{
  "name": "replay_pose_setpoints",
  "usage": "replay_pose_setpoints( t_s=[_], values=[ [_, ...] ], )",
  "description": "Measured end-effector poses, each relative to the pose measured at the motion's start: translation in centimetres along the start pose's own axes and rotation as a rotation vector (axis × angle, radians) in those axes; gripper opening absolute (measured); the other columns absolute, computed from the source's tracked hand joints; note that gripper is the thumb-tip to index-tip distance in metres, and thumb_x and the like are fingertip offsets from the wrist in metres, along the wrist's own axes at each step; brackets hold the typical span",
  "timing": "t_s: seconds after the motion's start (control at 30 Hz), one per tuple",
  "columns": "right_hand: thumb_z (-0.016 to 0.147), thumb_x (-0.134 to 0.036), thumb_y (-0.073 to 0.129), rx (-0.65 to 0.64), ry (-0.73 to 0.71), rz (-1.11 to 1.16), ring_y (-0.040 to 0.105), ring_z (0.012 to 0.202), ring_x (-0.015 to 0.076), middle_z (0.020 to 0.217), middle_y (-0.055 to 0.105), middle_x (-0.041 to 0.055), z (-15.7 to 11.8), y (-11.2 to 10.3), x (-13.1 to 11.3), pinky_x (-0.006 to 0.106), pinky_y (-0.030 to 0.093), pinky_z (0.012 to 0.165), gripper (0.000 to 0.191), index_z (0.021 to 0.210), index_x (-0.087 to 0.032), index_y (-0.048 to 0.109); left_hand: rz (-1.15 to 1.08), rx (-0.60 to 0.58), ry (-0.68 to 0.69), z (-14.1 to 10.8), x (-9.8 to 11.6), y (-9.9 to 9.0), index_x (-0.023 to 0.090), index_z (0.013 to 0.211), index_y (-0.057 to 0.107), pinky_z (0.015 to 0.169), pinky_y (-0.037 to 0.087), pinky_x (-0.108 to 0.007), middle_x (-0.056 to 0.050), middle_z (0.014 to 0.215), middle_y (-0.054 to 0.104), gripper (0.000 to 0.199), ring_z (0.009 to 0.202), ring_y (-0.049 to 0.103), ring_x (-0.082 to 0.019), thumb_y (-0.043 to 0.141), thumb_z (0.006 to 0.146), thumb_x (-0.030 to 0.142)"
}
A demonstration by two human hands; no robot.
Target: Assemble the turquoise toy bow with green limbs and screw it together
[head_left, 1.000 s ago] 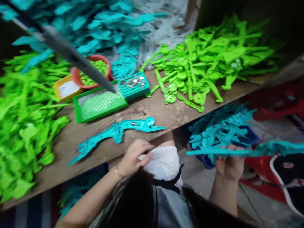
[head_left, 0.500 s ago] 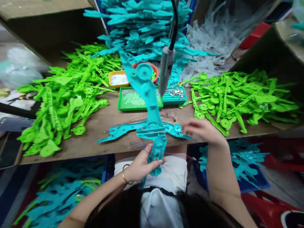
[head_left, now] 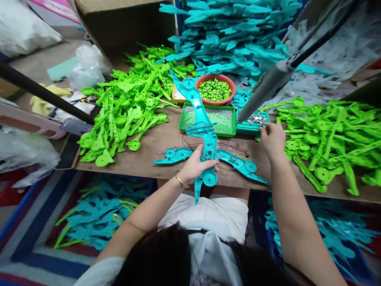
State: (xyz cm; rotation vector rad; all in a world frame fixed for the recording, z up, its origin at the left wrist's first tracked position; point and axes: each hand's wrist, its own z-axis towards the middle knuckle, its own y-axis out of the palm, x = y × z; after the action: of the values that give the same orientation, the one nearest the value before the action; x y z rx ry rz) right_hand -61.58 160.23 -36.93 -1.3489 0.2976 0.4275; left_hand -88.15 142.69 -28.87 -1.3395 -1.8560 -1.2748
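My left hand (head_left: 198,167) is wrapped round the narrow middle of a turquoise plastic shell (head_left: 201,113), tilted up over the table edge, with ribs, round bosses and thin wires on it. Under it lies another turquoise shell, its right half (head_left: 238,161) carrying a small dark part. My right hand (head_left: 274,139) is at the front right of a teal tray (head_left: 247,126) of small round metal discs (head_left: 256,118), thumb and fingertips pinched together. Whatever is between them is too small to make out. A grey hanging electric screwdriver (head_left: 264,91) points down at that tray's left edge.
A green tray (head_left: 184,123) holds small metal screws. Behind it stands a red bowl (head_left: 205,79) of green bits. Lime-green parts pile up at left (head_left: 127,99) and right (head_left: 327,139). Turquoise parts (head_left: 232,35) are stacked at the back; crates of them stand below the table.
My right hand has moved forward from beside the lower shell to the tray of discs. My left hand has raised the held shell forward over the table. The camera view has shifted left.
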Motion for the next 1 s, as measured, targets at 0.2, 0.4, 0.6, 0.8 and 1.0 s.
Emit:
replay_pose_setpoints(
  t_s=[0.2, 0.4, 0.6, 0.8, 1.0],
  values=[
    [0.085, -0.029, 0.049, -0.029, -0.008, -0.050, 0.053, 0.091, 0.0272, 0.092, 0.058, 0.0145, 0.1, 0.1, 0.2, 0.044, 0.042, 0.086, 0.019, 0.090, -0.016, 0.062, -0.035, -0.046, -0.043, 1.8, -0.5, 0.9, 0.020, 0.104, 0.042, 0.057, 0.054, -0.029, 0.000, 0.080, 0.067, 0.053, 0.061, 0.067, -0.017, 0.076, 0.064, 0.031],
    [0.080, -0.022, 0.051, -0.098, -0.025, -0.003, 0.056, 0.092, 0.0268, 0.096, 0.059, 0.0152, 0.5, -1.5, 0.5, 0.044, 0.044, 0.087, 0.015, 0.089, -0.016, 0.062, -0.038, -0.087, -0.068, 3.9, -1.3, 3.0, 0.020, 0.100, 0.040, 0.056, 0.053, -0.030, 0.001, 0.075, 0.065, 0.047, 0.058, 0.066, -0.018, 0.069, 0.063, 0.027],
    [0.090, -0.033, 0.051, 0.029, -0.100, 0.288, 0.062, 0.083, 0.0203, 0.087, 0.065, 0.0070, -4.8, -4.6, -4.8, 0.035, 0.050, 0.078, 0.018, 0.095, -0.020, 0.063, 0.021, -0.090, -0.054, 5.9, -2.3, 4.6, 0.021, 0.104, 0.040, 0.060, 0.054, -0.033, 0.002, 0.076, 0.064, 0.049, 0.060, 0.064, -0.017, 0.064, 0.062, 0.022],
    [0.092, -0.027, 0.052, -0.069, -0.454, 0.323, 0.063, 0.092, 0.0176, 0.098, 0.067, 0.0072, -10.2, -3.3, -9.5, 0.030, 0.052, 0.078, 0.018, 0.098, -0.024, 0.069, 0.193, 0.023, 0.195, 6.8, -2.8, 4.4, 0.016, 0.100, 0.053, 0.089, 0.049, -0.030, -0.003, 0.096, 0.062, 0.042, 0.094, 0.060, -0.018, 0.057, 0.059, 0.015],
    [0.091, -0.031, 0.053, 0.180, -0.212, 0.225, 0.060, 0.086, 0.0174, 0.092, 0.064, 0.0074, -5.1, -3.2, -5.8, 0.031, 0.049, 0.076, 0.022, 0.100, -0.022, 0.071, 0.060, -0.082, 0.002, 7.2, -2.7, 3.6, 0.019, 0.108, 0.042, 0.061, 0.054, -0.032, 0.000, 0.084, 0.064, 0.050, 0.062, 0.063, -0.016, 0.058, 0.061, 0.020]
  ],
)
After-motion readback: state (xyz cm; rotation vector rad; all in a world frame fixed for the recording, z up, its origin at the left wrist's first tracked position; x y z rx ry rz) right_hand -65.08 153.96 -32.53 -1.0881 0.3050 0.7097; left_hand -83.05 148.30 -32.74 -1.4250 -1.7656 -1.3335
